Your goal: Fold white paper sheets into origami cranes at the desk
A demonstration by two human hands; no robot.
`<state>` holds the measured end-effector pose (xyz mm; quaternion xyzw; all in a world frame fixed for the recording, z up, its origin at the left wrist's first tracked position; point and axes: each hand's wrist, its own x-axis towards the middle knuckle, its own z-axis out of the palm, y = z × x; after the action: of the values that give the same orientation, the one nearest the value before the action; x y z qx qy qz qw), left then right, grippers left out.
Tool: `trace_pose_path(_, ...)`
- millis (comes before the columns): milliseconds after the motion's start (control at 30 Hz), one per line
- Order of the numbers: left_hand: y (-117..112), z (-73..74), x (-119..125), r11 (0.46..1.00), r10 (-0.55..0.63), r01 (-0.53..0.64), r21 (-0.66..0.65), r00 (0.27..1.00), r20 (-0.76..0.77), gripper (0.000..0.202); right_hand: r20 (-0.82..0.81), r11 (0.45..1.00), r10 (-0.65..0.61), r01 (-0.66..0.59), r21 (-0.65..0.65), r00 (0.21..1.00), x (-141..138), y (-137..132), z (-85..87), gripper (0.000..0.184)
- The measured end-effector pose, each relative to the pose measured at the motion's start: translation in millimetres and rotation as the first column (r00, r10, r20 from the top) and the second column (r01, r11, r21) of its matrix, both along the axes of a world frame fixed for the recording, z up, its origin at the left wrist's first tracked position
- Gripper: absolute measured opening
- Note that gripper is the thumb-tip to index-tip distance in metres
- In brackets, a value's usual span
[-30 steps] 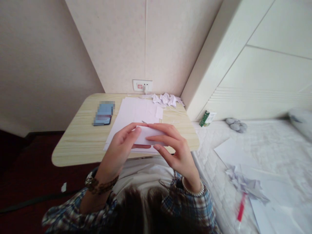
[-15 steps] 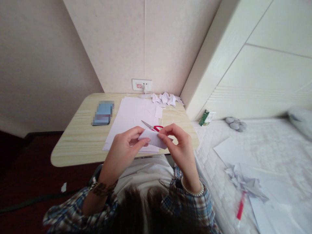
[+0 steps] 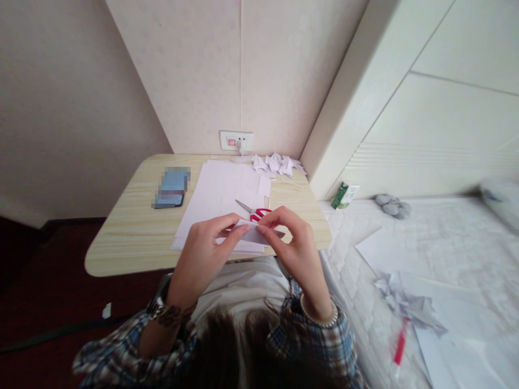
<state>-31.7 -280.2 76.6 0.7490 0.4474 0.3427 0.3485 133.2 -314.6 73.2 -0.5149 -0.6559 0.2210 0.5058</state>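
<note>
Both my hands hold a small folded piece of white paper (image 3: 254, 235) above the near edge of a light wooden table (image 3: 133, 237). My left hand (image 3: 205, 254) pinches its left end with thumb and fingers closed. My right hand (image 3: 292, 246) pinches its right end the same way. Under the hands lies a stack of white paper sheets (image 3: 221, 194). Red-handled scissors (image 3: 253, 210) rest on the sheets just beyond my fingers.
A phone (image 3: 171, 188) lies on the table's left. Several folded paper pieces (image 3: 275, 163) sit at the table's far edge below a wall socket (image 3: 236, 141). A bed (image 3: 425, 254) on the right carries paper sheets, crumpled paper (image 3: 405, 305), a red pen (image 3: 401, 346) and a small green carton (image 3: 344, 195).
The paper was a wider flat piece held at its sides; it is now folded smaller and pinched at both ends. My hands drew closer and lower, uncovering the scissors.
</note>
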Motion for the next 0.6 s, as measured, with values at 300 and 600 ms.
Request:
trace_pose_path(300,2,-0.1,2,0.983,0.003,-0.014,0.185,0.998,0.060,0.007,0.053,1.000,-0.019,0.018,0.011,0.998,-3,2,-2.3,0.008)
trace_pose_path(600,-1,7.1,-5,0.983,0.072,-0.099,0.156,0.982,0.173,0.015,0.073,1.000,0.006,-0.008,0.025,0.997,-8,0,4.7,0.009)
